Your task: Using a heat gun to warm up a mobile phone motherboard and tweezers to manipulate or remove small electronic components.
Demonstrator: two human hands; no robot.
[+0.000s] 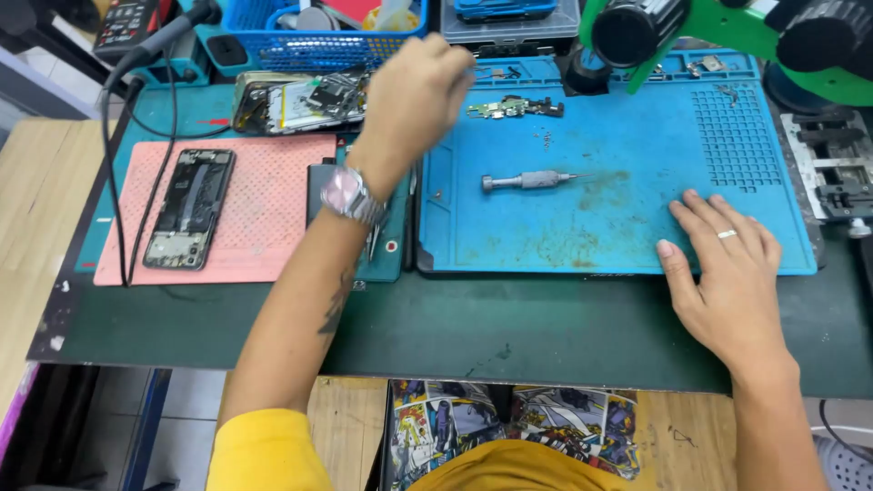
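Observation:
My left hand (pixel 414 95) reaches far over the bench, fingers curled, hovering between a dismantled phone frame (pixel 300 100) and a small green circuit strip (pixel 514 108); whether it holds anything is hidden. A silver watch (pixel 350 195) sits on that wrist. My right hand (pixel 727 264) lies flat, fingers spread, on the lower right corner of the blue repair mat (pixel 627 155), a ring on one finger. A grey precision screwdriver (pixel 527 181) rests on the mat between the hands.
An opened black phone (pixel 191 207) lies on a pink mat (pixel 264 209) at left. A blue basket (pixel 318 36) and a soldering tool with its black cable (pixel 136 64) stand at the back. A green microscope arm (pixel 727 32) overhangs the back right; a metal jig (pixel 837 168) sits at right.

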